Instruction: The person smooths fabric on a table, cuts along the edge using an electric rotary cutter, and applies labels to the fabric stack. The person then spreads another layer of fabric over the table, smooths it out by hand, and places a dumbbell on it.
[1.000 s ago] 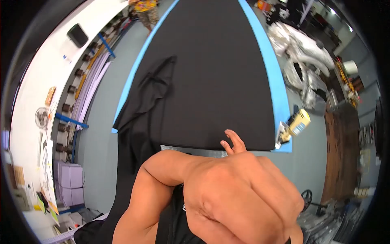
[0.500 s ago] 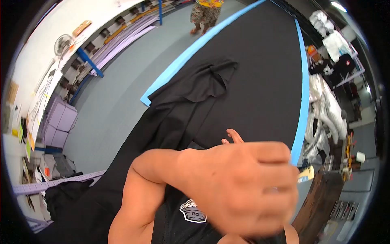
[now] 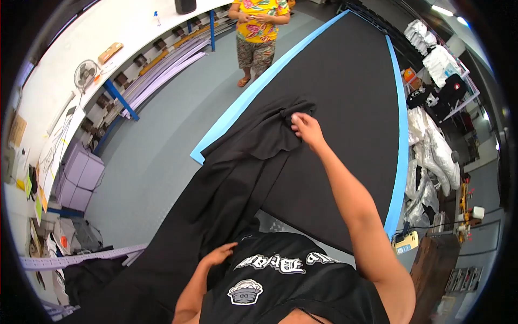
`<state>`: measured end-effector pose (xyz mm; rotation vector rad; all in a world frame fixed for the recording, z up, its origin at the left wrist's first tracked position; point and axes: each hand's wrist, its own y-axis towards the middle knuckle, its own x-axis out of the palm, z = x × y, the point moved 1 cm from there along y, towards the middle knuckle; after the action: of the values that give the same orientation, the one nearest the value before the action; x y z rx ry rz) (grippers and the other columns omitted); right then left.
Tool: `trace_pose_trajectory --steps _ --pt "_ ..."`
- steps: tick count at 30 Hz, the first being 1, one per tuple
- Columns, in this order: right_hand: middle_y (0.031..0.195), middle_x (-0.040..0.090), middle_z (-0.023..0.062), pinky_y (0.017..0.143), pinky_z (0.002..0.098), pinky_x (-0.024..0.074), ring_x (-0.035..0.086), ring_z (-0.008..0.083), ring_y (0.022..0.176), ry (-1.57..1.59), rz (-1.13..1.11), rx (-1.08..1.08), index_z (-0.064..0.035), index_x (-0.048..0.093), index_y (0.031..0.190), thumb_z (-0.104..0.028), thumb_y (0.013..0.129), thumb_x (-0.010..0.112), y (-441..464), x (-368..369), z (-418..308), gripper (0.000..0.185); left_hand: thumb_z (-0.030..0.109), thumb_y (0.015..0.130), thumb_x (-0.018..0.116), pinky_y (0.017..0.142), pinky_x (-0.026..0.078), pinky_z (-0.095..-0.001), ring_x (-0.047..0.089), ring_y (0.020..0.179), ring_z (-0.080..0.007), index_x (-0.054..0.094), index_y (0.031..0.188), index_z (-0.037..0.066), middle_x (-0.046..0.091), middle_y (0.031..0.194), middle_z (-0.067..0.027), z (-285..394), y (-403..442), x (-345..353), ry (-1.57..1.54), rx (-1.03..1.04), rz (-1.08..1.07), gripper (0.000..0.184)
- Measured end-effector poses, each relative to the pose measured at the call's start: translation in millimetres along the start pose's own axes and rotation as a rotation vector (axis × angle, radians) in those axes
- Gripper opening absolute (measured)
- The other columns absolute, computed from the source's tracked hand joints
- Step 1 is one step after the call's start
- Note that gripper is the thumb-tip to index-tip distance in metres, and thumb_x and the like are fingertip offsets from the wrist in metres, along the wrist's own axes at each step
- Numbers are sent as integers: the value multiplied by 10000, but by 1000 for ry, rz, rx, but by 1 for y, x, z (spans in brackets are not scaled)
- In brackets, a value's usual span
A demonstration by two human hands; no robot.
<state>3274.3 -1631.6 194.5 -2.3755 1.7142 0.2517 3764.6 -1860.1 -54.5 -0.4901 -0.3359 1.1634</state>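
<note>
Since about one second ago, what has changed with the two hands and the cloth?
The left hand, first raised near the camera, has come down beside the black shirt, near the loose black cloth. The right hand has reached forward to this cloth's bunched end; whether its grip is closed is unclear. The flat black sheet lies spread as before.

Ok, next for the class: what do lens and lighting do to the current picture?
Head view: the light-blue table border bows outward at the right, and the corners fall black; head view: white ceiling tube lights glare at upper right, and silvery plastic-wrapped bundles shine; head view: the bare right hand looks fairly sharp.
</note>
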Motion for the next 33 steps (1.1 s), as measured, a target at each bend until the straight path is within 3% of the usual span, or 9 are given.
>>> trace_pose_trajectory --steps 3,6,10,18,19,22,25,29,33 --pt "988 669 36 674 271 522 628 113 830 130 42 90 -30 663 1207 -400 981 656 49 14 -23 433 103 950 593 1155 325 -337 406 1428 -248 373 1559 111 430 1568 -110 -31 -24 18 -211 -241 -3 648" --pt "1034 657 57 708 320 540 633 159 880 179 58 154 -43 640 1228 -461 969 653 84 21 -31 493 243 1017 557 1168 299 -328 415 1414 -240 350 1574 132 412 1581 -99 -68 -31 37 -460 -488 65 604" --pt "989 641 47 684 332 535 619 167 841 205 114 191 -45 652 1161 -487 947 673 113 31 -35 492 246 996 590 1064 418 -338 520 1314 -234 443 1512 57 533 1478 -135 -92 -26 80 -999 -416 484 569" --pt "970 648 44 665 323 539 636 153 822 177 40 183 -51 672 1105 -505 933 687 124 80 -51 487 150 967 599 965 486 -329 623 1183 -245 542 1431 19 642 1348 -140 -106 -23 59 -131 -408 350 485" --pt "968 649 44 661 322 540 638 153 820 198 14 184 -52 673 1096 -504 932 689 124 88 -51 481 76 931 607 855 527 -305 694 987 -255 637 1303 -8 719 1173 -139 33 -49 49 66 -425 515 383" --pt "906 659 45 568 289 523 641 132 730 256 -6 167 -19 689 1021 -486 934 693 123 116 -48 476 108 922 647 804 534 -311 692 922 -236 652 1249 -20 726 1099 -137 47 -51 37 -299 -284 515 351" --pt "899 653 49 548 282 520 646 135 723 313 -9 166 -13 681 998 -488 937 689 121 138 -47 479 146 933 648 770 531 -310 678 893 -197 642 1263 -18 722 1105 -112 91 -63 33 -289 -519 379 368" --pt "970 628 70 628 313 559 643 161 791 387 0 220 -9 620 1145 -496 930 699 120 151 -46 538 163 938 648 757 530 -310 674 885 -185 633 1279 -15 720 1113 -108 47 -71 56 -414 -530 335 385" --pt "981 629 64 624 310 555 645 163 791 398 -22 207 -21 630 1115 -421 935 716 113 155 -36 446 180 943 649 745 529 -311 669 876 -173 624 1295 -12 718 1122 -103 22 -77 70 -478 -540 316 402"
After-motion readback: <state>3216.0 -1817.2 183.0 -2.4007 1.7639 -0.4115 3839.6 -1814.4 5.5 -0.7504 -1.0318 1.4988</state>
